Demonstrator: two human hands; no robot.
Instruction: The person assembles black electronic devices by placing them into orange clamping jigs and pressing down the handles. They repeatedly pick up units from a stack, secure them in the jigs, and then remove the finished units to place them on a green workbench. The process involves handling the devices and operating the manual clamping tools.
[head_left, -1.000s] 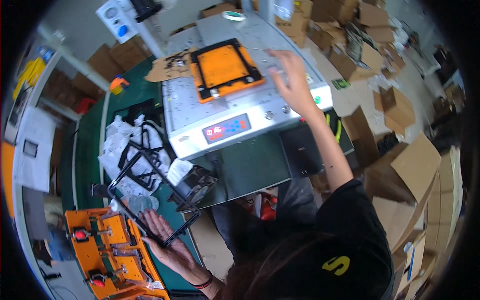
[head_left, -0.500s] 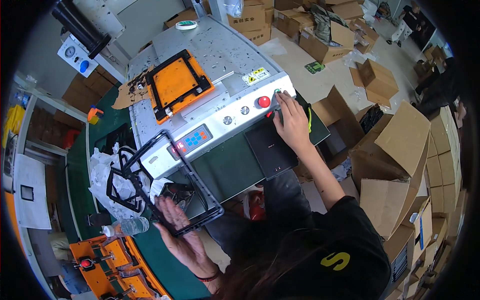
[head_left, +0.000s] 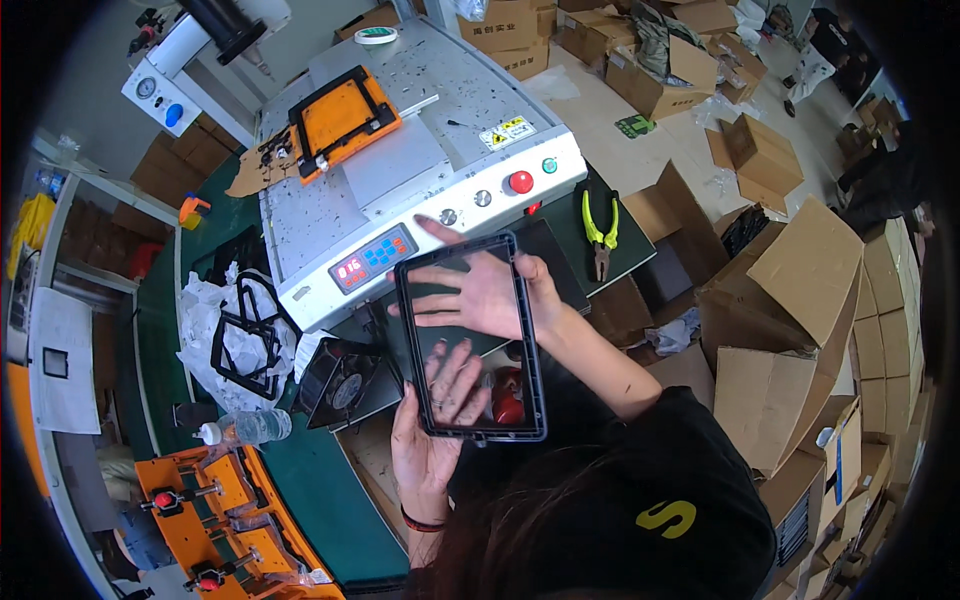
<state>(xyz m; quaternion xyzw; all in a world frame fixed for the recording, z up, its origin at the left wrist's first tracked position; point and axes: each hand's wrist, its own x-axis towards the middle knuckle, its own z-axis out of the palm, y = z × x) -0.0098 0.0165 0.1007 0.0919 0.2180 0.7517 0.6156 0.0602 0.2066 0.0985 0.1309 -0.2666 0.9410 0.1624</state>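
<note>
A black rectangular frame with a clear pane (head_left: pixel 531 330) is held upright in front of me, over the front of a grey machine (head_left: pixel 420 170). My left hand (head_left: pixel 432 430) grips its lower edge, fingers pressed against the pane. My right hand (head_left: pixel 480 290) lies flat and spread behind the upper part of the pane. On the machine's top sits an orange jig with a black frame (head_left: pixel 340 120).
Black frames lie on white plastic (head_left: pixel 240 335) on the green bench. A small fan unit (head_left: pixel 345 380), a water bottle (head_left: pixel 245 428) and an orange clamp fixture (head_left: pixel 215 520) are at left. Yellow pliers (head_left: pixel 600 235) rest right of the machine. Open cardboard boxes (head_left: pixel 780 300) crowd the floor.
My right hand left the machine's red button and came back to the frame. My left hand lifted the black frame from the bench up in front of me.
</note>
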